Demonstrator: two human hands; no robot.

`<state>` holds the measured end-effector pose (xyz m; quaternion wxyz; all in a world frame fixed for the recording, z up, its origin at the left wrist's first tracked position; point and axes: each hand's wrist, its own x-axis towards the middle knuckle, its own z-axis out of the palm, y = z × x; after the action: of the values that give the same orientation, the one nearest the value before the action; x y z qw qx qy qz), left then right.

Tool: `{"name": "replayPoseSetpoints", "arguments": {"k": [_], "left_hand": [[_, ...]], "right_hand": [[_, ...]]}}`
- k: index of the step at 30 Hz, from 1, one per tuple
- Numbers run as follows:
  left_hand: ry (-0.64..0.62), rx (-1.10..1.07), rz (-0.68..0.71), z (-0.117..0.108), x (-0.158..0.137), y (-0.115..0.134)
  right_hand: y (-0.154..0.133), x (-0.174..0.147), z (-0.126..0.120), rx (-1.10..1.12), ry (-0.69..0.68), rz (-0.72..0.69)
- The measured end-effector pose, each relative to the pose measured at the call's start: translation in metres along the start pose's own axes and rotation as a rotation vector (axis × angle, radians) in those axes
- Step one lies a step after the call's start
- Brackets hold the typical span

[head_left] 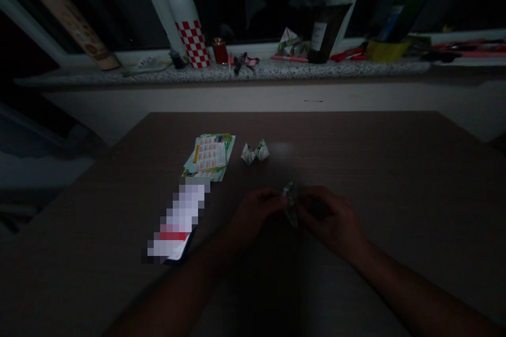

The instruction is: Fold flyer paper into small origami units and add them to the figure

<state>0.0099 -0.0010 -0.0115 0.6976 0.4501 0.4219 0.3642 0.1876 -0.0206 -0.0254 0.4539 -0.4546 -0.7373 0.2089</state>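
A small folded paper piece [291, 201], printed and standing in a narrow diamond shape, is held between both hands above the table. My left hand [255, 213] pinches its left side with thumb and fingers. From the right, my right hand [332, 218] grips the other side with closed fingertips. Dim light hides the exact folds. Farther back on the table sits a folded paper figure [255, 152] with two pointed parts, apart from both hands.
Left of the figure lies a stack of printed leaflets [209, 155]. A phone [179, 224] with a blurred screen lies nearer me. The granite sill [253, 71] carries a red-checked white bottle [190, 26], a red jar [220, 51], a dark pouch [326, 34] and a yellow container [387, 51].
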Motion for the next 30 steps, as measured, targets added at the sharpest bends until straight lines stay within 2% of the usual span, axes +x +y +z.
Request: {"name": "replayPoseSetpoints", "arguments": {"k": [3, 7, 15, 22, 30], "left_hand": [[0.006, -0.144, -0.041, 0.001, 0.001, -0.001], [0.015, -0.238, -0.048, 0.003, 0.000, 0.001], [-0.005, -0.306, -0.063, 0.003, 0.000, 0.004], [0.018, -0.414, -0.062, 0.000, 0.000, 0.003], [0.072, -0.474, -0.042, -0.012, 0.002, 0.009]], "right_hand": [[-0.001, 0.000, 0.000, -0.013, -0.017, -0.137], [-0.002, 0.002, 0.001, -0.007, -0.033, -0.194], [-0.003, 0.005, 0.002, -0.064, -0.081, -0.206], [-0.011, 0.014, 0.005, -0.105, -0.182, -0.202], [-0.029, 0.049, 0.006, -0.238, -0.370, -0.125]]}}
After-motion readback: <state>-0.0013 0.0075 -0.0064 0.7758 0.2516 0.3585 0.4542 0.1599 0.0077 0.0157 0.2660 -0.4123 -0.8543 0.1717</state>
